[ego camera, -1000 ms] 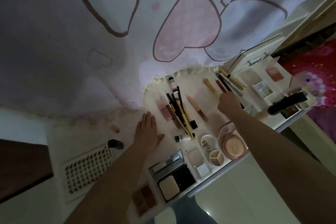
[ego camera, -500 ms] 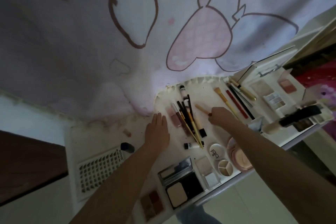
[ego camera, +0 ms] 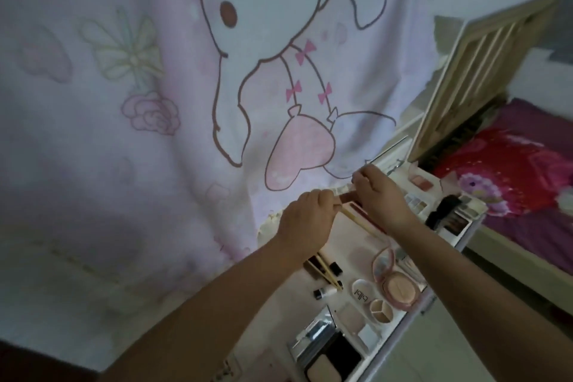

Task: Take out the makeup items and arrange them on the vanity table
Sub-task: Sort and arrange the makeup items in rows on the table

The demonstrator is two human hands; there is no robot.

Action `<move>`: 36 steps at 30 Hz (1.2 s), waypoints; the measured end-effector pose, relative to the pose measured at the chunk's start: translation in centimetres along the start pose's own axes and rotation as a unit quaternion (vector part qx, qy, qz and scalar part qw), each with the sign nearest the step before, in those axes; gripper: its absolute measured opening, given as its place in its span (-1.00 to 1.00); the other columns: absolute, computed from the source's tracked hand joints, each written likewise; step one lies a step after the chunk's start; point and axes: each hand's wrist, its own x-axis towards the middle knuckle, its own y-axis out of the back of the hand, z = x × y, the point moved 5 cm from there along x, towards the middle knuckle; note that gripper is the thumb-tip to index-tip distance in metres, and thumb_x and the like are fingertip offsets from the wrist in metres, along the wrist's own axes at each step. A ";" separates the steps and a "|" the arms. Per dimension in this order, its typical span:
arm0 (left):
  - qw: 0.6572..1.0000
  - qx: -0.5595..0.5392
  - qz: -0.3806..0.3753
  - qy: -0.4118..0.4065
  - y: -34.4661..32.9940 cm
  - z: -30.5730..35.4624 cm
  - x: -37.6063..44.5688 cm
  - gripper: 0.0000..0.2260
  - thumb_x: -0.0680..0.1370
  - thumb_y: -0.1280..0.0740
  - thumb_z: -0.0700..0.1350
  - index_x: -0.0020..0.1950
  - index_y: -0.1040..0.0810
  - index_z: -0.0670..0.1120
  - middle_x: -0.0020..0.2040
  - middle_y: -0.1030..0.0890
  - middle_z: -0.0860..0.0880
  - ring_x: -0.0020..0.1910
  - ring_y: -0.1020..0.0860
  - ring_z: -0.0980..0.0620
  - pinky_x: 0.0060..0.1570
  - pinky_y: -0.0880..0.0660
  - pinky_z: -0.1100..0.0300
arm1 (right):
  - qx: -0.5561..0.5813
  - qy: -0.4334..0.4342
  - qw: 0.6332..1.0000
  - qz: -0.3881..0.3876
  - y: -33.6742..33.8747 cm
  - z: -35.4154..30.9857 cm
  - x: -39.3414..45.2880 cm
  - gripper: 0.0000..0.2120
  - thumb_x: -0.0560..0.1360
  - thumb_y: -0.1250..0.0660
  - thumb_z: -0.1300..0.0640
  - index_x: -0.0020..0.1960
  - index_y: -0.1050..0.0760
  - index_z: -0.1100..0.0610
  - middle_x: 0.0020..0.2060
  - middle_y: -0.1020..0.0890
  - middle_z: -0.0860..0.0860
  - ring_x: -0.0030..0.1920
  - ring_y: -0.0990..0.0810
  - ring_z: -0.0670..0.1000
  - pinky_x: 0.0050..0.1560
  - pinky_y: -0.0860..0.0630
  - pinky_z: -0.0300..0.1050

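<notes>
One cartoon-printed curtain [ego camera: 217,102] hangs behind one vanity table [ego camera: 412,316], whose front edge runs diagonally toward the bed [ego camera: 527,195]. Two hands are raised together above the table's far end: the left hand [ego camera: 305,220] curls around one end of a brownish makeup stick [ego camera: 440,196], and the right hand [ego camera: 379,195] pinches its other end. One round pink compact [ego camera: 400,290] lies open near the front edge, beside one white lid [ego camera: 361,291] and one small three-part pot [ego camera: 381,310]. One black powder case [ego camera: 335,357] sits at the table's near end. Bare tabletop shows between the compact and the brushes [ego camera: 325,270].
</notes>
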 end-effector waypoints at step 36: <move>0.955 -0.009 0.181 -0.233 18.2 4.9 8.7 -0.85 0.30 -0.52 -0.23 -0.27 -0.59 -0.25 -0.39 -0.53 -0.17 -0.43 -0.52 -0.15 -0.51 -0.46 0.15 | 0.046 0.143 0.984 0.098 13.0 -13.3 -4.1 -0.90 0.55 -0.19 0.13 -0.07 -0.47 0.04 -0.36 -0.62 -0.08 -0.52 -0.52 -0.20 -0.50 -0.41 -0.35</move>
